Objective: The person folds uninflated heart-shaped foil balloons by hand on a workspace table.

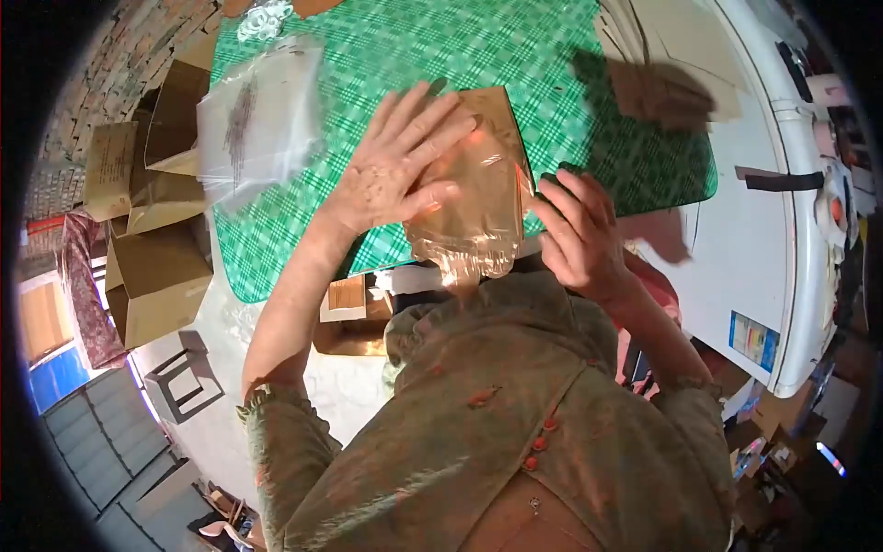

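Observation:
A flat brown cardboard piece in a shiny clear plastic bag [474, 198] lies at the near edge of the green checked table. The bag's loose, crumpled end hangs over that edge toward my body. My left hand [395, 166] is spread on the upper left of the bag, palm down, its fingers stretched out. At the bag's right edge is my right hand [579, 225], with loosely bent fingers held apart; I see nothing gripped in it. Whether its fingertips touch the plastic is hard to tell.
A stack of clear plastic bags [262, 120] lies on the table's left side. Open cardboard boxes [156, 276] stand beyond it. Flat cardboard sheets [667, 69] rest at the upper right, near a white appliance [727, 276]. A grey frame [184, 379] sits on the floor.

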{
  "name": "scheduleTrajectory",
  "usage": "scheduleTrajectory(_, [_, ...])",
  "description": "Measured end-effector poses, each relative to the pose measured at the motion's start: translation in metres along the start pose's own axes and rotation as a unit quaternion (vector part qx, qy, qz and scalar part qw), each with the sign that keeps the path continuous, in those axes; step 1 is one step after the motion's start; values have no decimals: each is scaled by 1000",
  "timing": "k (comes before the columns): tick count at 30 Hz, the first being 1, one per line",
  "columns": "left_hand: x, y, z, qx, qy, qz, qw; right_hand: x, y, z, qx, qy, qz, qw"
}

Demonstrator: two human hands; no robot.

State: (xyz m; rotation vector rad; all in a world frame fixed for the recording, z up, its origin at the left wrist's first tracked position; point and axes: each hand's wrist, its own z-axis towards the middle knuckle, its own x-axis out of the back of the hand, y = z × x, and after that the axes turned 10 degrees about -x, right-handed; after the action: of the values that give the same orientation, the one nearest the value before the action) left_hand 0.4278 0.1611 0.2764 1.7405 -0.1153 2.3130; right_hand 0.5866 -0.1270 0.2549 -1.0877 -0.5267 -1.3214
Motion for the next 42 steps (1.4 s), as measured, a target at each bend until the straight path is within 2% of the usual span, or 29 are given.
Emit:
scheduleTrajectory(3, [5, 1, -5, 20, 7, -30, 999, -5, -5, -6, 11, 15, -24, 1000])
scheduleTrajectory(7, [21, 14, -22, -30, 13, -59, 998, -5, -9, -9, 14, 22, -37, 999])
scheduleTrajectory(10, [33, 43, -38, -14, -78, -96, 992, -4, -11, -8, 12, 15, -37, 999])
scheduleTrajectory(14, [32, 59, -44, -34, -111, -129, 985, -6, -14, -6, 15, 15, -37, 999])
scheduleTrajectory(18, [21, 63, -45, -32, -80, -140, 986, -4, -14, -4, 11, -1, -14, 1000])
scheduleTrajectory(21, [20, 63, -44, -35, -105, -103, 989, 2, -17, -2, -5, -19, 7, 1000])
scheduleTrajectory(30, [13, 68, -31, 0, 6, -110, 994, 5, -24, 18, -5, -46, 10, 999])
scheduleTrajectory(33, [3, 64, -33, -15, 24, -78, 997, 4, -28, 18, -12, -50, 22, 998])
scheduleTrajectory(37, [5, 68, -32, -13, 29, -93, 995, 2, -29, 7, -18, -20, -19, 999])
scheduleTrajectory(42, [17, 75, -24, 2, -2, -104, 995, -4, -26, -3, -3, -12, -8, 1000])
